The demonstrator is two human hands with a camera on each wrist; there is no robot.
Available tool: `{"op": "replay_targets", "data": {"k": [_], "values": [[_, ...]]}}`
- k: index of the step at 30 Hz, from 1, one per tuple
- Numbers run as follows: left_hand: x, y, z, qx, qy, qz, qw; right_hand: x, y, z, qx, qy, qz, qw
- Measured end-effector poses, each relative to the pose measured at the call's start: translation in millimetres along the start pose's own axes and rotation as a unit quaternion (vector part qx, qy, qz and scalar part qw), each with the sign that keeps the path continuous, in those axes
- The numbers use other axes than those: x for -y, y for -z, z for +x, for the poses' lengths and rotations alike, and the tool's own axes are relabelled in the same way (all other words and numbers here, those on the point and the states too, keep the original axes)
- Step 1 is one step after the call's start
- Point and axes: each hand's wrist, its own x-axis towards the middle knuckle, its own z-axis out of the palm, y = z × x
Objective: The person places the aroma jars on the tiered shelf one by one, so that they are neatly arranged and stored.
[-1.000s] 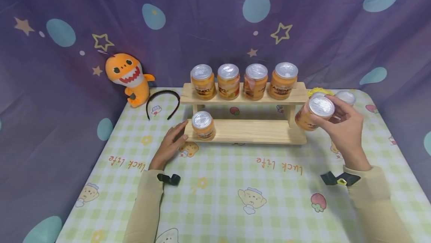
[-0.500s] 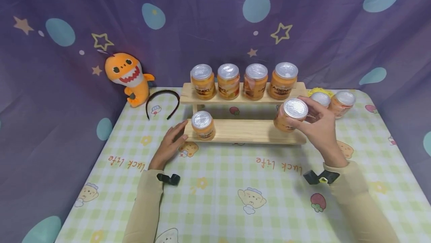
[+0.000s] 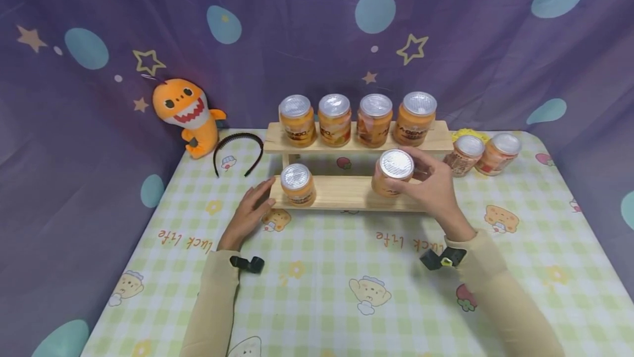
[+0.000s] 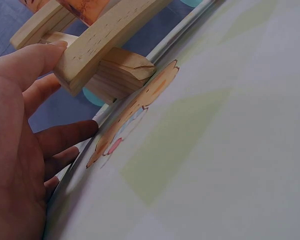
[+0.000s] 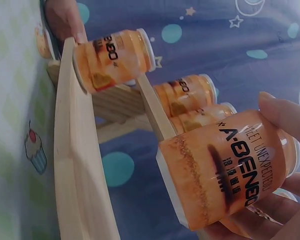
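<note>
My right hand [image 3: 433, 189] grips an orange-labelled can [image 3: 388, 175] with a silvery lid, thumb on one side and fingers on the other. The right wrist view shows this can [image 5: 225, 170] held over the lower board of a two-tier wooden shelf [image 3: 342, 195]. My left hand [image 3: 247, 211] rests at the shelf's left end; in the left wrist view its thumb touches the board's end [image 4: 72, 75] while the other fingers spread loosely. Beside that hand, another can [image 3: 298, 186] stands upright on the lower board's left end. Several similar cans [image 3: 375, 126] line the upper board.
Two more cans, one pinkish [image 3: 497, 156] and one beside it [image 3: 464, 156], stand right of the shelf, near a yellow item [image 3: 470, 133]. An orange shark plush [image 3: 190, 117] and a black headband [image 3: 238, 136] lie back left on the checked tablecloth [image 3: 317, 302].
My right hand has carried the can leftward from beyond the shelf's right end to above the lower board. My left hand has stayed at the shelf's left end.
</note>
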Motion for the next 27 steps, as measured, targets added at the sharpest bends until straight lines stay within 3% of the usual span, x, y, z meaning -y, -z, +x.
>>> {"op": "replay_targets", "data": {"k": [7, 18, 27], "values": [[1.0, 0.5, 0.1, 0.000, 0.000, 0.000, 1.0000, -2.6, -19.6, 1.2, 0.030, 0.010, 0.033, 0.9990], [1.8, 1.2, -0.8, 0.000, 0.004, 0.000, 1.0000, -2.5, -50.3, 0.1, 0.070, 0.008, 0.007, 0.9975], [-1.3, 0.6, -0.8, -0.001, 0.003, 0.006, 1.0000, -7.6, -74.6, -1.6, 0.097, -0.001, 0.035, 0.9946]]}}
